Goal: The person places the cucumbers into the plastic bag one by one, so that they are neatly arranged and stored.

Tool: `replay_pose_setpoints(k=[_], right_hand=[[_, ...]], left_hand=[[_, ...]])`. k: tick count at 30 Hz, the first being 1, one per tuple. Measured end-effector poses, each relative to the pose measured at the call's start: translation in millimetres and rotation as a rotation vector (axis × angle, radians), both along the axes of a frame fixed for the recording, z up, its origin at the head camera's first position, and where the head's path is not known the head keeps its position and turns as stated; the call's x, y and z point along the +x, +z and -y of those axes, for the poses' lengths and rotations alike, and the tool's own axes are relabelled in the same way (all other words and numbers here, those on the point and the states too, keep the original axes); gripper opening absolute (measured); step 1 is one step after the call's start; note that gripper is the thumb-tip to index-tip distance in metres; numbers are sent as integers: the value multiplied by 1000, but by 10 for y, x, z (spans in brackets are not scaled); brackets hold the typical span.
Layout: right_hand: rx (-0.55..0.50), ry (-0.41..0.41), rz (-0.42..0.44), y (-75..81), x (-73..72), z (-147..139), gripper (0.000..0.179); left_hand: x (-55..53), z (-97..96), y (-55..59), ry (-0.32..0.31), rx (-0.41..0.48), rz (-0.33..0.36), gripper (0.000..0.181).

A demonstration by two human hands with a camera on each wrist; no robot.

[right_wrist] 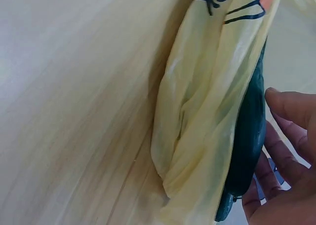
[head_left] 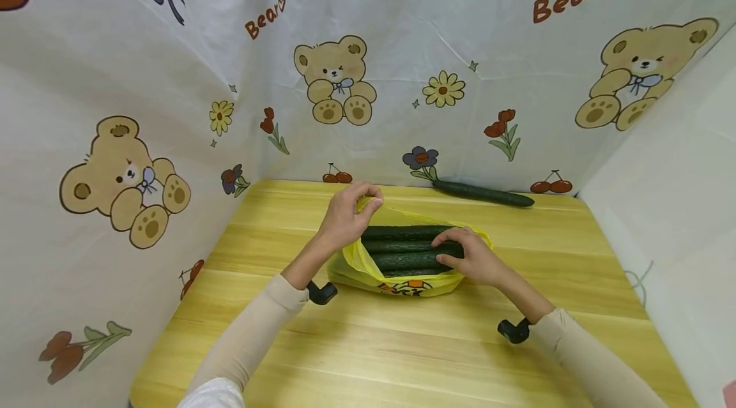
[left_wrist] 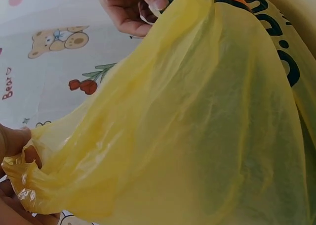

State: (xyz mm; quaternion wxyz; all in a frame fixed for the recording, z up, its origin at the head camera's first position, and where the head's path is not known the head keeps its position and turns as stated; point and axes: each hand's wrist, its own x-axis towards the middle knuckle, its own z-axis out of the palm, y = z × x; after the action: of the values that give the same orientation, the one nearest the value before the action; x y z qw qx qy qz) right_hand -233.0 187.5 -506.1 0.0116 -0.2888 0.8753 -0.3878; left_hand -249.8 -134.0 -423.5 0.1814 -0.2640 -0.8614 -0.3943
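Note:
A yellow plastic bag [head_left: 345, 274] lies on the table with its mouth spread, and several long dark green cucumbers [head_left: 405, 260] rest side by side inside. My left hand [head_left: 347, 216] pinches the bag's rim at its far left, drawing the film up, as the left wrist view also shows. Over the cucumbers' right ends is my right hand [head_left: 474, 258], its thumb and fingers apart and loosely bent. In the right wrist view, the fingertips [right_wrist: 270, 94] sit beside the upper side of a cucumber [right_wrist: 249, 136]; whether they touch it I cannot tell.
One more cucumber [head_left: 483, 193] lies outside the bag along the table's back edge. White sheets [head_left: 391, 12] printed with bears and flowers stand around the wooden table [head_left: 368, 357]. Black wrist-camera pieces [head_left: 513, 331] show below both wrists.

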Motion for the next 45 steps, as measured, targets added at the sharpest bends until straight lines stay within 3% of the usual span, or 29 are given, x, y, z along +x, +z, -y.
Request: replay_pose_setpoints(k=[15, 20, 27, 42, 45], right_hand=[[-37, -79, 85, 40, -97, -199, 29], [-58, -113, 137, 42, -226, -336, 31], [-23, -175, 113, 26, -425, -561, 32], [75, -309, 143, -297, -915, -1041, 38], [80, -339, 108, -352, -1002, -1138, 38]], left_hand=[[13, 0, -33, -3, 17, 3, 14], [5, 17, -30, -2, 16, 3, 15], [8, 33, -13, -11, 3, 10, 13], [30, 20, -6, -1, 9, 31, 12], [32, 15, -24, -3, 12, 42, 14]])
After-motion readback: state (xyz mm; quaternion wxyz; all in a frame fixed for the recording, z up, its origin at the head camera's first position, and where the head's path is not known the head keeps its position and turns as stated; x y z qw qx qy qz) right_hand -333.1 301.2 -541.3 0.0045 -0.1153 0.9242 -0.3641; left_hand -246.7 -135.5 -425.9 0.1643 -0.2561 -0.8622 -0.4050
